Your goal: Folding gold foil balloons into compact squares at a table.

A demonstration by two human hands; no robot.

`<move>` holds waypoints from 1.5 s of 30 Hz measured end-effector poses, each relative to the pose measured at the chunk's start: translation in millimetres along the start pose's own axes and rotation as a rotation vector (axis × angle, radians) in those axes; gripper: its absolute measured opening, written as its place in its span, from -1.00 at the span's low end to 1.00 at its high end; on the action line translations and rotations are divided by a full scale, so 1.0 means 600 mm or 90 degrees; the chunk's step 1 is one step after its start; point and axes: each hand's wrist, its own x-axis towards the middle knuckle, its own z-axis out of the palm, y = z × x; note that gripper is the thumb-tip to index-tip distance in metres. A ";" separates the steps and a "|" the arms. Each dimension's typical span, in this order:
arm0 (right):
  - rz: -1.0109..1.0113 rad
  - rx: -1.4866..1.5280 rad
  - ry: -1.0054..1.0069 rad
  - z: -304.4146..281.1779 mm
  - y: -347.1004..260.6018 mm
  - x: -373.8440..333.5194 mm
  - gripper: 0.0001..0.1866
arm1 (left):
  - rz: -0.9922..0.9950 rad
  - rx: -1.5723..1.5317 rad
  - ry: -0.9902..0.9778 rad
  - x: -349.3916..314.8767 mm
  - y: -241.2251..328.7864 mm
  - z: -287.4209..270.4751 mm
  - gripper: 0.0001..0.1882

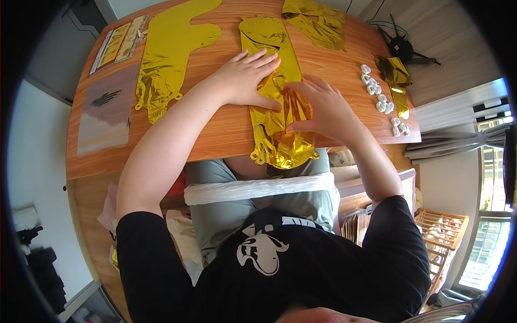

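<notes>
A flat gold foil balloon (293,56) lies lengthwise on the wooden table in front of me, its lower end wrinkled and hanging over the near edge. My left hand (249,81) rests on its left side, fingers spread and thumb pointing right. On its right side sits my right hand (324,107), thumb and fingers apart with creased foil between them. A second flat gold foil balloon (169,51) lies to the left. More gold foil (318,24) is spread at the far right.
Small white ribbon rolls (372,86) line the table's right side, beside folded gold foil (396,72) and a black stand (399,46). At left are a greyish plastic sheet (105,121) and flat packets (118,46). A long white bundle (258,188) lies across my lap.
</notes>
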 end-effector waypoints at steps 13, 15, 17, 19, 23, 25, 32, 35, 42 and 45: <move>-0.092 -0.021 -0.083 0.009 0.024 -0.015 0.23 | -0.006 0.008 0.002 0.002 -0.002 0.004 0.32; -0.080 0.135 -0.058 0.022 0.058 -0.019 0.14 | -0.001 0.002 0.000 0.004 0.002 0.000 0.32; -0.115 0.141 0.026 0.008 0.062 -0.022 -0.28 | -0.003 -0.004 -0.005 0.001 -0.002 0.004 0.32; -0.105 0.207 -0.005 -0.002 0.083 -0.022 -0.61 | 0.007 -0.005 0.013 0.003 -0.006 0.009 0.40; -0.216 0.138 0.050 0.007 0.086 -0.023 -0.67 | 0.016 -0.012 0.008 0.005 -0.009 0.010 0.39; -0.212 0.135 0.049 0.010 0.081 -0.025 -0.66 | 0.016 -0.013 0.013 0.004 -0.010 0.011 0.40; -0.231 0.128 0.034 0.015 0.084 -0.032 -0.60 | 0.030 -0.011 0.009 0.001 -0.010 0.008 0.38; -0.258 0.148 0.013 0.013 0.079 -0.039 -0.56 | 0.040 -0.006 -0.007 -0.006 -0.009 0.002 0.36; -0.267 0.088 -0.018 0.001 0.039 -0.091 -0.32 | 0.053 0.007 -0.075 -0.033 0.015 -0.016 0.34; -0.263 0.036 0.039 0.026 0.026 -0.110 -0.32 | 0.058 0.010 -0.082 -0.041 0.027 -0.018 0.32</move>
